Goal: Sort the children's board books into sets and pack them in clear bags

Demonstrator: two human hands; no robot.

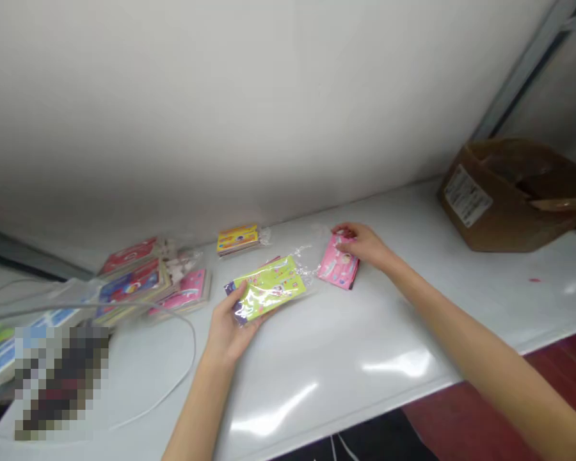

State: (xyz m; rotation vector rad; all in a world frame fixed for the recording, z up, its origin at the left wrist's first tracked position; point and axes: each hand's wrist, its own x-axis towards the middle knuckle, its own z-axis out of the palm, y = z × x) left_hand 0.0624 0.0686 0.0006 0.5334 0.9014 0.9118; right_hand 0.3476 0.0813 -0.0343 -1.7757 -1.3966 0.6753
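My left hand [233, 323] is closed around the left end of a green booklet pack [274, 288] in a clear plastic bag, held above the white table. A bit of pink shows behind the pack's top edge. To the right, my right hand [358, 244] grips the upper edge of a pink booklet pack [336, 264], its fingers on the top corner. Behind the green pack, a yellow bagged pack [239, 239] lies near the wall, touched by neither hand.
Bagged booklets in red [130, 255], blue [133, 286] and pink [187, 289] are piled at the left. A white cable [192, 352] loops across the table [345, 339] there. An open cardboard box [502, 221] stands at the far right against the wall [288, 109].
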